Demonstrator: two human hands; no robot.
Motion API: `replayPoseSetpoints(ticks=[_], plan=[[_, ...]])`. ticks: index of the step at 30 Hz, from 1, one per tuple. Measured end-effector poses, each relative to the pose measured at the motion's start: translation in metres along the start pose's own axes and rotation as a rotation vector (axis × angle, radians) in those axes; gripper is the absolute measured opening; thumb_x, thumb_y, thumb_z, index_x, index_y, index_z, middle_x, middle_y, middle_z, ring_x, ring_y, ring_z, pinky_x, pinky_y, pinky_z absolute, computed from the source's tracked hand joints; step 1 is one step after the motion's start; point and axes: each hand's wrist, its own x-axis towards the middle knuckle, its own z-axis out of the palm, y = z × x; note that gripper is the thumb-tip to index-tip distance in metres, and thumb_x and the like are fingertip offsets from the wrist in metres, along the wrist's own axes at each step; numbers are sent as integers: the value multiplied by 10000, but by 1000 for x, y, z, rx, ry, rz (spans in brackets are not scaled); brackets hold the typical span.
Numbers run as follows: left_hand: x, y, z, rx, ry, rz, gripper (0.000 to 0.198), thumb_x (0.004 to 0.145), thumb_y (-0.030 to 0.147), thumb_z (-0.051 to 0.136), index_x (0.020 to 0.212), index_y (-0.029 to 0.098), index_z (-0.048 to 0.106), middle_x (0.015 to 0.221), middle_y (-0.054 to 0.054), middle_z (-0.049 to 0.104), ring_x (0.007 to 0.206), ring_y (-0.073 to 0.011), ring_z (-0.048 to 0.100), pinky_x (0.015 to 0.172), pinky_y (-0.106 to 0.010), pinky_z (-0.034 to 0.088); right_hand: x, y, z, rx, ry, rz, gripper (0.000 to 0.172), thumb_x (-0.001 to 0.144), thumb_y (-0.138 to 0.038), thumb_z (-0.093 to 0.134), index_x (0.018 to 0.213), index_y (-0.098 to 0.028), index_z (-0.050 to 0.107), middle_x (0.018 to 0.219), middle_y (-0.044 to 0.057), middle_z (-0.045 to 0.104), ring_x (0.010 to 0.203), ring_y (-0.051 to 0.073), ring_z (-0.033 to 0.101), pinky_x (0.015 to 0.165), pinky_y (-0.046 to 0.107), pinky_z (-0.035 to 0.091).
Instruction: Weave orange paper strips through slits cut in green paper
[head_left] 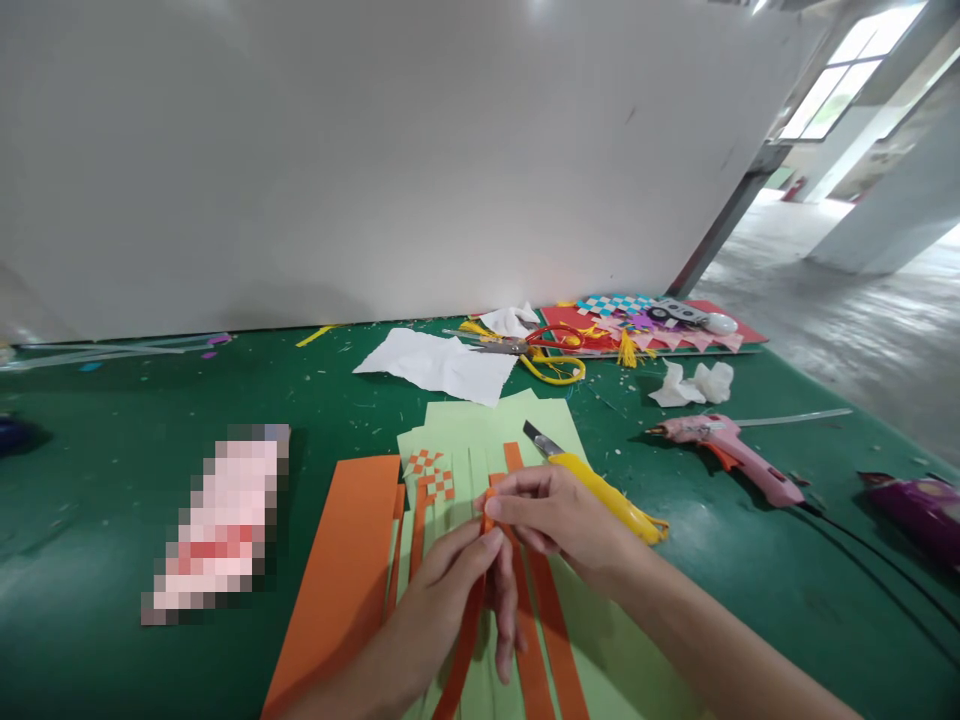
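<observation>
My right hand (551, 515) pinches the top end of a long orange paper strip (463, 650) over a slit light-green paper sheet (480, 435). My left hand (457, 590) lies beside it, its fingers closed round the same strip lower down. Further orange strips (544, 620) lie woven through the green sheet, with a small orange-and-green checker patch (431, 475) at its upper left. A wide orange paper sheet (341, 570) lies just left of my left hand. A yellow utility knife (600, 485) rests on the green sheet right behind my right hand.
The green table (112, 480) also holds a pink glue gun (731, 450) with its cable at right, scissors (536, 350), white paper (442, 365), crumpled tissue (694, 385), finished woven crafts on red card (652, 320) and a purple object (919, 505). A grey wall stands behind.
</observation>
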Motion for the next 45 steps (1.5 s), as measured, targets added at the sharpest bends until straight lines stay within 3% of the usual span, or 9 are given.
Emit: replayPoseSetpoints(ticks=[7, 15, 29, 37, 45], plan=[[2, -4, -3, 38, 6, -10, 227, 924, 372, 505, 820, 174, 542, 480, 31, 599, 369, -103, 571, 401, -174, 435, 2, 6, 5, 42, -5, -12, 266, 728, -369, 747, 608, -165, 626, 450, -59, 474, 413, 51, 286, 427, 248, 161], [2, -3, 0, 23, 24, -19, 291, 910, 402, 487, 738, 172, 527, 459, 13, 586, 362, -117, 555, 353, -170, 415, -1, 4, 8, 47, 14, 3, 289, 738, -358, 741, 585, -160, 597, 389, -70, 426, 397, 54, 289, 446, 247, 161], [0, 0, 2, 44, 37, -29, 317, 934, 368, 444, 712, 162, 536, 454, 5, 599, 367, -122, 567, 456, -220, 480, -2, 7, 14, 55, 64, -28, 308, 779, -388, 699, 618, -148, 593, 390, -85, 386, 397, 55, 295, 457, 244, 190], [1, -3, -1, -17, -27, -62, 381, 933, 447, 434, 682, 170, 509, 452, 7, 584, 360, -118, 555, 423, -204, 415, -2, 5, 13, 66, 109, -44, 315, 779, -386, 694, 610, -149, 573, 410, -81, 375, 400, 49, 269, 447, 242, 177], [-1, -1, 3, 12, 23, -73, 382, 908, 476, 459, 663, 184, 472, 437, 16, 569, 367, -117, 555, 424, -197, 410, -1, 8, 10, 56, 117, -51, 345, 794, -432, 687, 631, -153, 568, 419, -85, 359, 404, 46, 266, 445, 239, 169]])
